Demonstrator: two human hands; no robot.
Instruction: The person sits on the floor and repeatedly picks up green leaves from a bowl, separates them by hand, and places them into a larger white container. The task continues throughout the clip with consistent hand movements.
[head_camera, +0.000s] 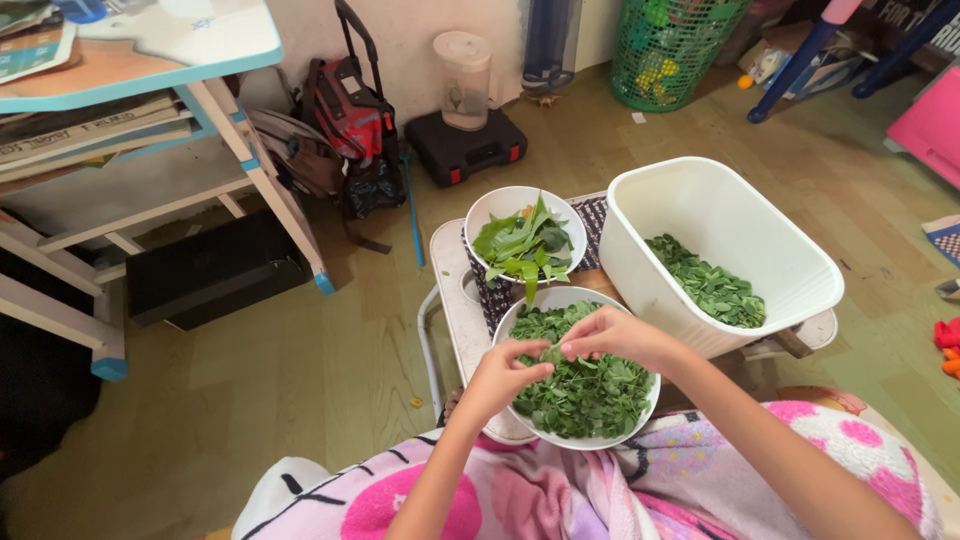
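Both hands meet over the near white bowl (578, 440) of small green leaves; the left hand (503, 376) and right hand (618, 335) pinch one leafy sprig (552, 353) between closed fingers; the bowl overhangs the tabletop (455, 300) edge, touching the white tub (715, 250); open floor (300, 390) lies left.

A cardboard box (800, 62), brown with printed colour patches, is seen on the floor at the upper right, beside the green mesh basket (668, 45) and behind a blue leg. A dark sign or board with pale lettering (915, 20) is partly shown in the top right corner. Printed covers of books or magazines (35, 40), blue and orange, are laid on the table at the upper left. No screens are seen.
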